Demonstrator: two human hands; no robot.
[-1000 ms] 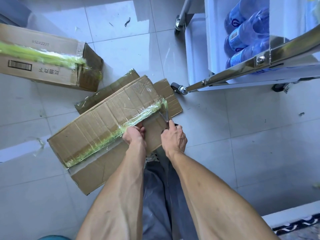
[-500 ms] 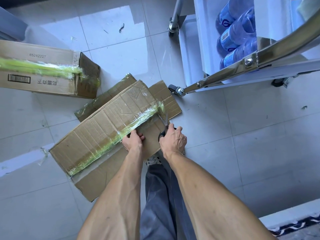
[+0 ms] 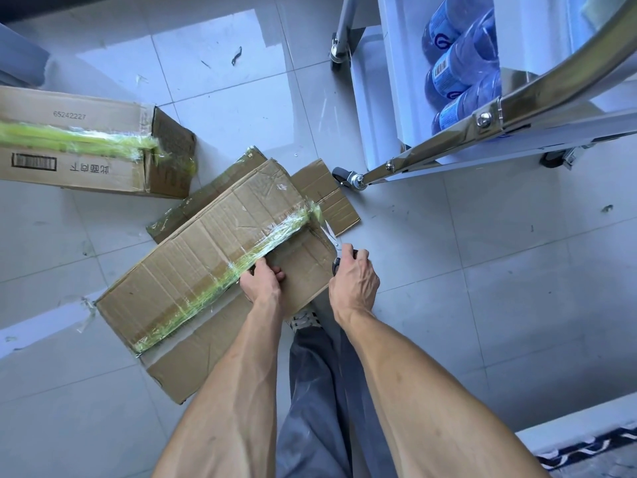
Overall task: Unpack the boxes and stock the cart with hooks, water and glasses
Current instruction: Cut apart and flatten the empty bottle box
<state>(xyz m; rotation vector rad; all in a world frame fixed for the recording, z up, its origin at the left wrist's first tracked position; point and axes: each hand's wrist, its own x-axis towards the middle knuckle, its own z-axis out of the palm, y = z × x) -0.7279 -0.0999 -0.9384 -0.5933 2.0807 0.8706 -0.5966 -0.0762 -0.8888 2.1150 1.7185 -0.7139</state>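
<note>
A brown cardboard box (image 3: pixel 193 267) lies on the floor tiles, sealed along its top seam with green-tinted clear tape (image 3: pixel 241 263). My left hand (image 3: pixel 261 283) rests on the box top by the seam, fingers curled at the tape edge. My right hand (image 3: pixel 354 281) grips black-handled scissors (image 3: pixel 332 241) at the box's right end, blades pointing up toward the tape end. A second taped box (image 3: pixel 86 146) lies at the far left. The white cart (image 3: pixel 389 108) stands at upper right with several blue water bottles (image 3: pixel 458 67) on a shelf.
The cart's steel handle bar (image 3: pixel 517 105) crosses the upper right, and a caster wheel (image 3: pixel 344 177) sits close to the box's right flap. Flattened cardboard (image 3: pixel 206 191) lies behind the box. My grey trouser leg and shoe (image 3: pixel 306 320) are below the box. A patterned rug edge (image 3: pixel 593 450) shows at lower right.
My right hand with the scissors has shifted right, to the box's end. My left hand stays on the box top by the tape. The camera view has tilted slightly.
</note>
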